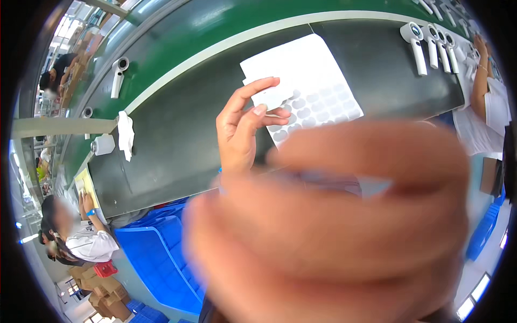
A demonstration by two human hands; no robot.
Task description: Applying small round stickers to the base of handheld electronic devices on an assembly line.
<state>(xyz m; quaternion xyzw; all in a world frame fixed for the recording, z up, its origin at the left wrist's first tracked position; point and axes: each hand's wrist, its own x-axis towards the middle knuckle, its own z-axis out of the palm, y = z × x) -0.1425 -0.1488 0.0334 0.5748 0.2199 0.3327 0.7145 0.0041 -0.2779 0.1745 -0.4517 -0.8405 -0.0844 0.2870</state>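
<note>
A white sheet (pixel 293 62) with rows of round grey stickers (pixel 329 102) lies on the dark work surface ahead of me. Over its left side is my left hand (pixel 237 132), thumb and fingers bent around a small white piece with a scalloped edge (pixel 271 98). The thumb tip overlaps this piece, and some fingers pass behind it. Very close to the camera, my right hand (pixel 344 220) fills the lower right and is smeared by motion. Its fingertips and anything between them cannot be made out. It covers part of the sheet's near edge.
Several white handheld devices with round heads (pixel 417 51) stand at the far right; another device (pixel 117 81) is on the green belt (pixel 215 24). A white cloth (pixel 126 134) and a white bottle (pixel 103 145) are left. Blue crates (pixel 161 258) stand below. Co-workers sit at both sides.
</note>
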